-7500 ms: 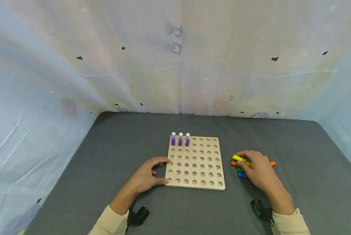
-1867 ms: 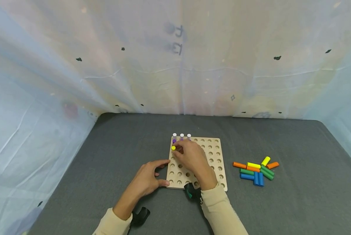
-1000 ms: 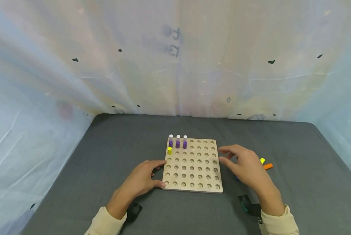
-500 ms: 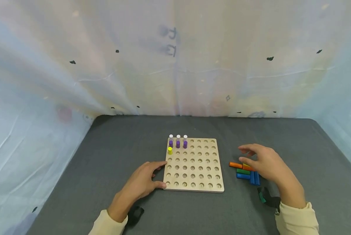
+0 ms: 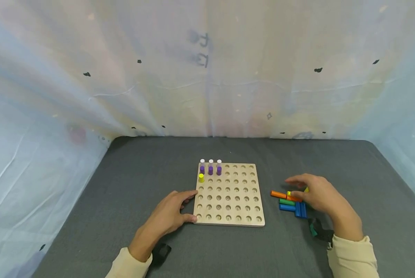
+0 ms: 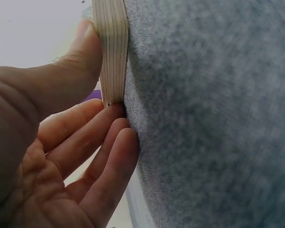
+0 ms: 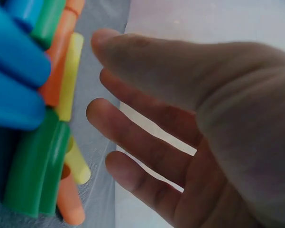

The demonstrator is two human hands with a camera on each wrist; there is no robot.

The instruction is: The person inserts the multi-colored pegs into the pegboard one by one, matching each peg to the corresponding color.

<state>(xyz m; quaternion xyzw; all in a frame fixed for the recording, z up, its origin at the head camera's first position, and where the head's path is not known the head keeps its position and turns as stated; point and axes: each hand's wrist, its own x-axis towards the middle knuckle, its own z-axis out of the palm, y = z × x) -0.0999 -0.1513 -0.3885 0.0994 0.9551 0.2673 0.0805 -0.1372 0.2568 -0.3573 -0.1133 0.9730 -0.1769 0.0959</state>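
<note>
A square wooden pegboard [image 5: 223,185] with rows of round holes lies on the table. Three white-topped pegs [image 5: 211,161] stand in its back row, three purple pegs [image 5: 210,171] before them, and one yellow peg [image 5: 201,178] at the left of the third row. My left hand [image 5: 166,211] rests on the board's left edge, thumb and fingertips touching it. My right hand [image 5: 318,193] hovers at the loose pegs with fingers spread, holding nothing. Beneath it lie orange pegs [image 5: 278,194], green pegs [image 5: 286,202], blue pegs [image 5: 287,207] and yellow pegs [image 7: 70,80], partly hidden.
The grey table [image 5: 152,162] reaches back to a hanging pale sheet [image 5: 242,100], which also lines the sides. Black wrist cameras are strapped at both wrists, the left wrist camera [image 5: 160,255] close to the tabletop.
The right hand carried a yellow peg from the pile and stood it in the third row, let go, and returned right to the loose pegs. The left hand stayed on the board's edge.
</note>
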